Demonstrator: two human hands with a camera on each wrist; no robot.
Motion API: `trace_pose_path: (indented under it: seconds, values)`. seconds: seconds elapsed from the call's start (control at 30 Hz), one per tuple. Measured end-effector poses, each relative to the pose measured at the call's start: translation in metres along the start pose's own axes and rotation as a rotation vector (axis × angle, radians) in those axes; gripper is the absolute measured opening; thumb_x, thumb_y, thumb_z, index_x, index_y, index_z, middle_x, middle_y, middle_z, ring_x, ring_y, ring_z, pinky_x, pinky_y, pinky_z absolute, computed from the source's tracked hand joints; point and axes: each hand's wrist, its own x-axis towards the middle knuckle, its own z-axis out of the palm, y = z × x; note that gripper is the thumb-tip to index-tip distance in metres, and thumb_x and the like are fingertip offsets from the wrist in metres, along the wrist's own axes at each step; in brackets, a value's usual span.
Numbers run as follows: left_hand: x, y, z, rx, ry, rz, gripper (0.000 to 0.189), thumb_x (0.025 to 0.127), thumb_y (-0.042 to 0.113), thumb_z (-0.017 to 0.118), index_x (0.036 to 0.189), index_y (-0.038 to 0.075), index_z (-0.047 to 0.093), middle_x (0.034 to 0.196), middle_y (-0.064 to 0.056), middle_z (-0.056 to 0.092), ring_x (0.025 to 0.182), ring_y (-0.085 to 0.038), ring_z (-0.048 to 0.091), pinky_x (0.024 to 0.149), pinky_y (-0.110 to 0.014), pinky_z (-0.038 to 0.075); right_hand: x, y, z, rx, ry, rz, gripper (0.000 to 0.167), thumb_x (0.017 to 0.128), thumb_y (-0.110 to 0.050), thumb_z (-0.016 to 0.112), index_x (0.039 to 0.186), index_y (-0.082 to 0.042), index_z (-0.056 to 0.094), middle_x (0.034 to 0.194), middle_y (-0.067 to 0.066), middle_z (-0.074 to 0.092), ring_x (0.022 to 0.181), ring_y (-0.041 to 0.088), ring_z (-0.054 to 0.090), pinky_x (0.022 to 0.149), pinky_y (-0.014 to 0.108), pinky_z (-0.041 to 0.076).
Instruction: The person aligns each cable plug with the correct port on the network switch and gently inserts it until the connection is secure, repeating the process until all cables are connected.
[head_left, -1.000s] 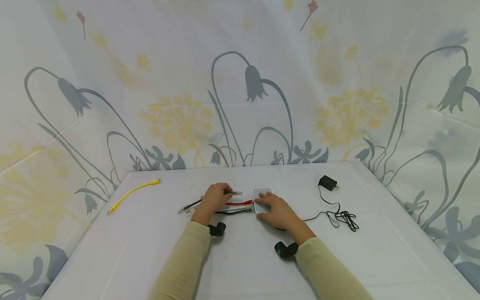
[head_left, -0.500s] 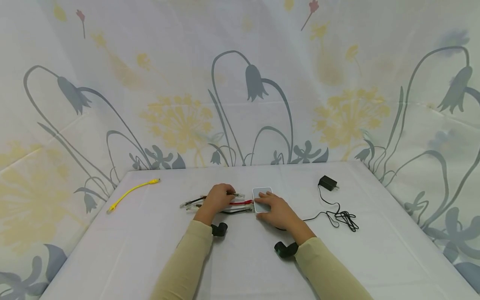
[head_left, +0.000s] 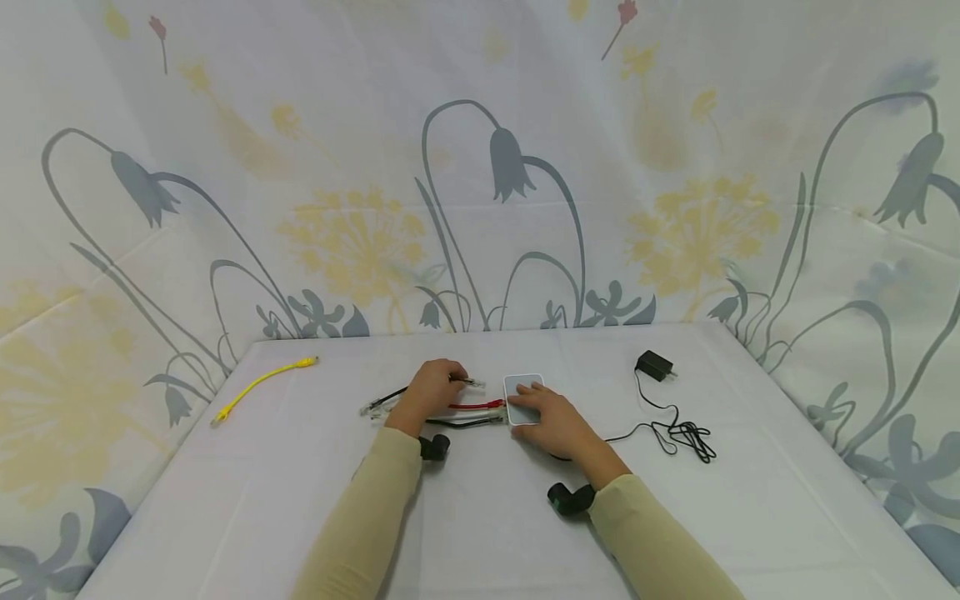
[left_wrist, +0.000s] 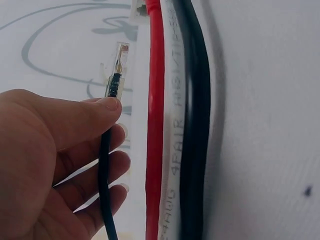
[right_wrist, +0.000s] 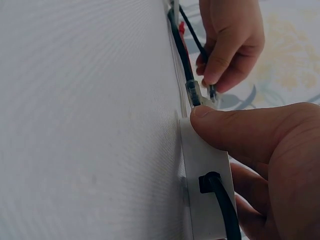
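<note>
My left hand [head_left: 431, 390] pinches a black Ethernet cable [left_wrist: 104, 155] between thumb and fingers, just behind its clear plug [left_wrist: 120, 57]. The plug points towards a small white router [head_left: 525, 414], apart from it. My right hand [head_left: 555, 421] holds the router on the table, fingers over its grey top and thumb at the near edge. A red cable [head_left: 476, 407] and another black cable [left_wrist: 196, 120] run up to the router's left side, with a white cable [left_wrist: 172, 125] between them. A black power cord [right_wrist: 227, 205] enters the router's near face.
At the far left of the table lies a yellow Ethernet cable [head_left: 262, 380]. To the right, a black power adapter [head_left: 656, 366] sits near the back, its bundled cord [head_left: 693, 438] in front. Black wrist mounts [head_left: 572, 500] sit under both forearms.
My left hand first shifts slightly right with the black cable, then slightly left and away from me. The right hand and the router keep their place.
</note>
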Motion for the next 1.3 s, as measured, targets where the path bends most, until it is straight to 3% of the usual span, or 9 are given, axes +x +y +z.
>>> trace_pose_path:
  seconds: [0.2, 0.57, 0.97, 1.3]
  values:
    - [0.002, -0.004, 0.001, 0.017, 0.009, 0.026, 0.017, 0.097, 0.014, 0.058, 0.105, 0.012, 0.073, 0.114, -0.007, 0.067, 0.11, -0.024, 0.061, 0.096, -0.041, 0.048, 0.001, 0.001, 0.002, -0.003, 0.0, 0.003, 0.051, 0.084, -0.031, 0.073, 0.133, -0.023, 0.061, 0.151, -0.001, 0.045, 0.147, 0.029, 0.027, 0.115, 0.054, 0.027]
    - [-0.003, 0.008, 0.005, -0.037, 0.013, 0.025, 0.018, 0.097, 0.013, 0.057, 0.107, 0.009, 0.072, 0.115, -0.01, 0.067, 0.116, -0.028, 0.06, 0.099, -0.043, 0.047, 0.0, -0.001, 0.001, 0.0, 0.0, -0.002, 0.052, 0.084, -0.031, 0.073, 0.134, -0.023, 0.06, 0.151, -0.001, 0.044, 0.147, 0.029, 0.026, 0.115, 0.053, 0.027]
    - [-0.001, 0.015, 0.021, -0.033, -0.015, -0.012, 0.017, 0.097, 0.016, 0.058, 0.102, 0.009, 0.072, 0.105, -0.008, 0.069, 0.103, -0.025, 0.063, 0.091, -0.042, 0.051, -0.001, 0.0, 0.0, 0.002, -0.004, 0.001, 0.052, 0.085, -0.031, 0.073, 0.134, -0.022, 0.06, 0.151, 0.0, 0.044, 0.147, 0.03, 0.026, 0.115, 0.054, 0.027]
    - [-0.004, 0.019, 0.024, -0.035, -0.009, -0.031, 0.012, 0.096, 0.015, 0.06, 0.096, 0.01, 0.071, 0.097, -0.006, 0.069, 0.091, -0.021, 0.062, 0.084, -0.04, 0.051, 0.0, 0.0, 0.0, 0.009, 0.004, 0.005, 0.053, 0.084, -0.031, 0.073, 0.135, -0.022, 0.06, 0.151, 0.0, 0.044, 0.147, 0.029, 0.026, 0.115, 0.055, 0.027]
